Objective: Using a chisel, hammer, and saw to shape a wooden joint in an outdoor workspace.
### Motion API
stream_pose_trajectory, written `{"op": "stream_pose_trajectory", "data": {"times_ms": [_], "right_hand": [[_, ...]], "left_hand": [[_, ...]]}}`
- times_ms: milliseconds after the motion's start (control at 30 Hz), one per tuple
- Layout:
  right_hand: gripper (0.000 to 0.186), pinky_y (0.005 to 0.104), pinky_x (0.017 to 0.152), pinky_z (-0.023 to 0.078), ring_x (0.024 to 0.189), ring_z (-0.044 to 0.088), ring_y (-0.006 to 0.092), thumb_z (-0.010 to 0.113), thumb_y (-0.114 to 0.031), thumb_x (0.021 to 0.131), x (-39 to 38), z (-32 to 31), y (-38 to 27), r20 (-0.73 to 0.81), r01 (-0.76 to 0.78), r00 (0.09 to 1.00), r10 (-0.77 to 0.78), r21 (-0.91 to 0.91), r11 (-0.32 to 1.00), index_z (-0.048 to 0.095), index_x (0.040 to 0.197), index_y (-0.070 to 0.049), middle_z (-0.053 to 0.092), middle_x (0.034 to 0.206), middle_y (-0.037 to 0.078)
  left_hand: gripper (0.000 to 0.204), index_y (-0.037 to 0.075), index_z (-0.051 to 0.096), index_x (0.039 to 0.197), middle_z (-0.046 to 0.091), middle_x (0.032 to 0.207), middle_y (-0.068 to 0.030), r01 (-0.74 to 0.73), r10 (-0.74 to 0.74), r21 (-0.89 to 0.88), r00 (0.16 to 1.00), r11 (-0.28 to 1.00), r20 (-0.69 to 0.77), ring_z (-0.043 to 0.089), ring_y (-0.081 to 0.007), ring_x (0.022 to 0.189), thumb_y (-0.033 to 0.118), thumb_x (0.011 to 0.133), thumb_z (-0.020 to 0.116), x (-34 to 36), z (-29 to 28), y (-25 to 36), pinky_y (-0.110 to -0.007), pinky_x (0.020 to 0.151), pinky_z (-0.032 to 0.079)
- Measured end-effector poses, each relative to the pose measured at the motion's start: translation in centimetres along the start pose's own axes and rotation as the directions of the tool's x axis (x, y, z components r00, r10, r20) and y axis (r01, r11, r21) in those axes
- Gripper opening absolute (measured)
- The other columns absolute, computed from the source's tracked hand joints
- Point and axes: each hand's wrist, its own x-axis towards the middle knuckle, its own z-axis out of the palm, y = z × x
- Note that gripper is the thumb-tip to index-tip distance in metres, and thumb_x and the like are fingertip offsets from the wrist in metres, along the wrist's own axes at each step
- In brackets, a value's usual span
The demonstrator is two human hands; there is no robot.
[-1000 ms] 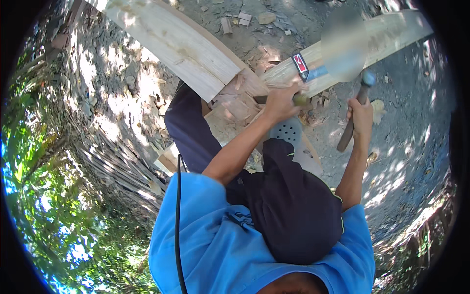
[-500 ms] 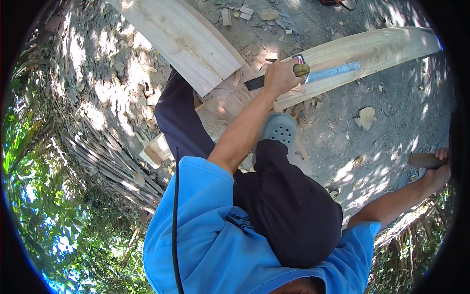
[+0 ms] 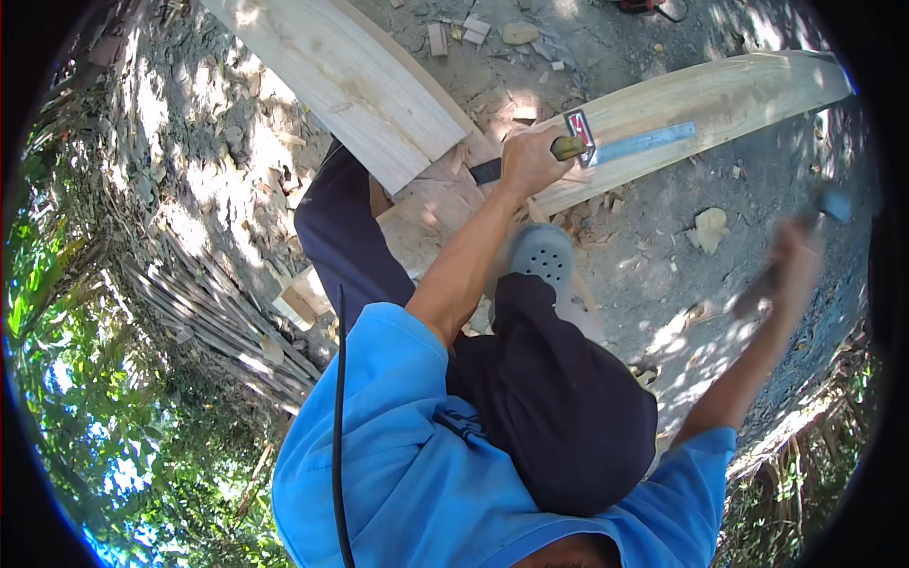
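Observation:
My left hand (image 3: pixel 528 164) is closed on a tool with a yellow-green handle (image 3: pixel 571 147); a dark flat bar (image 3: pixel 485 172) shows left of that hand, on the right-hand plank (image 3: pixel 739 99). Beside the handle, a red-labelled square (image 3: pixel 579 123) with a blue metal blade (image 3: pixel 644 139) lies along this plank. My right hand (image 3: pixel 793 260), smeared by motion, grips a hammer (image 3: pixel 833 206) out to the right over the dirt, its head upward. Another plank (image 3: pixel 350 85) runs toward the upper left.
My gray clog (image 3: pixel 542 251) rests below the planks' junction. Wood offcuts (image 3: pixel 475 28) and chips lie on the dirt (image 3: pixel 701 189). Long sticks (image 3: pixel 218 322) are piled left, near greenery. A red tool (image 3: pixel 644 6) sits at the top edge. A black cable (image 3: pixel 338 445) hangs over my shirt.
My right hand swung far right with the hammer, then came back up and leftward. My left hand moved upward from its earliest position and shifted slightly left since the middle frame.

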Motion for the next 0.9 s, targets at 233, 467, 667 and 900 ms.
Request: {"op": "stream_pose_trajectory", "data": {"times_ms": [233, 467, 667, 900], "right_hand": [[0.020, 0.0303, 0.076, 0.054, 0.085, 0.064, 0.0236, 0.052, -0.012, 0.090, -2.3, 5.2, -2.4, -0.391, 0.534, 0.797, -0.461, 0.099, 0.840, 0.061, 0.094, 0.006, 0.061, 0.081, 0.014], [0.030, 0.0391, 0.064, 0.048, 0.066, 0.061, 0.0286, 0.064, -0.016, 0.074, -12.6, 21.9, -3.6, 0.397, 0.146, 0.896, -0.198, 0.158, 0.977, 0.060, 0.092, 0.008, 0.063, 0.073, 0.016], [0.015, 0.0267, 0.046, 0.040, 0.048, 0.048, 0.0112, 0.065, -0.010, 0.079, -8.0, 15.0, -2.2, 0.246, -0.157, 0.968, 0.048, 0.446, 0.881, 0.052, 0.087, -0.005, 0.052, 0.064, 0.002], [0.017, 0.0258, 0.045, 0.040, 0.049, 0.046, 0.0104, 0.065, -0.004, 0.084, -9.0, 11.5, -2.6, 0.226, -0.255, 0.964, 0.138, 0.654, 0.712, 0.050, 0.091, -0.008, 0.047, 0.065, 0.000]], "left_hand": [[0.035, 0.008, 0.066, 0.090, 0.068, 0.078, -0.0143, -0.039, 0.041, -0.045, 0.998, 0.998, 0.050, 0.068, -0.0329, 0.073, 0.028, 0.068, 0.083, -0.1, -0.2, 0.8, -0.042, 0.064, 0.053], [0.029, 0.008, 0.067, 0.093, 0.069, 0.083, -0.0139, -0.031, 0.030, -0.016, 0.997, 0.999, -0.074, 0.068, -0.0327, 0.075, 0.022, 0.070, 0.080, -2.9, -2.1, -1.2, -0.038, 0.067, 0.053], [0.017, 0.013, 0.068, 0.087, 0.067, 0.074, -0.0106, -0.164, 0.152, -0.165, 0.985, 0.973, -0.081, 0.066, -0.0284, 0.067, 0.021, 0.073, 0.074, -5.2, -4.0, 1.1, -0.037, 0.060, 0.052], [0.021, 0.014, 0.066, 0.083, 0.068, 0.070, -0.0117, -0.139, 0.138, -0.015, 0.989, 0.990, -0.059, 0.067, -0.0330, 0.066, 0.031, 0.072, 0.074, 3.1, 0.5, 4.3, -0.045, 0.058, 0.051]]}}
